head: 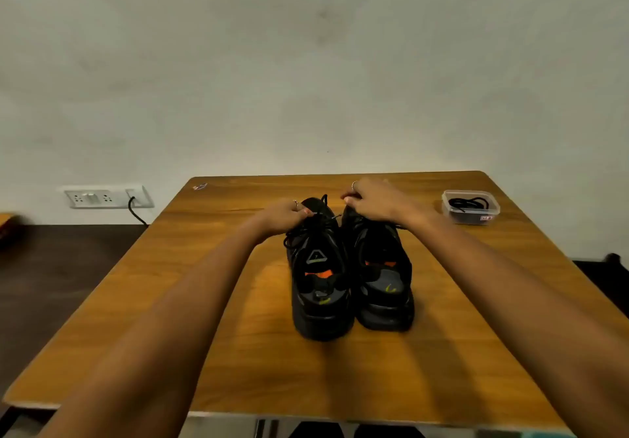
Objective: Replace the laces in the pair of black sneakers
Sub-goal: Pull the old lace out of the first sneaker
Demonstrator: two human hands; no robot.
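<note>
The old laces are coming out first, it seems. The left hand (284, 214) pinches the lace (308, 230) on the left sneaker (320, 288), up near the toe. The right hand (372, 201) curls over the toe of the right sneaker (384, 284); I cannot tell what it holds. Next, pull the lace loose. New laces (468, 204) wait in the box (471, 207), far right.
</note>
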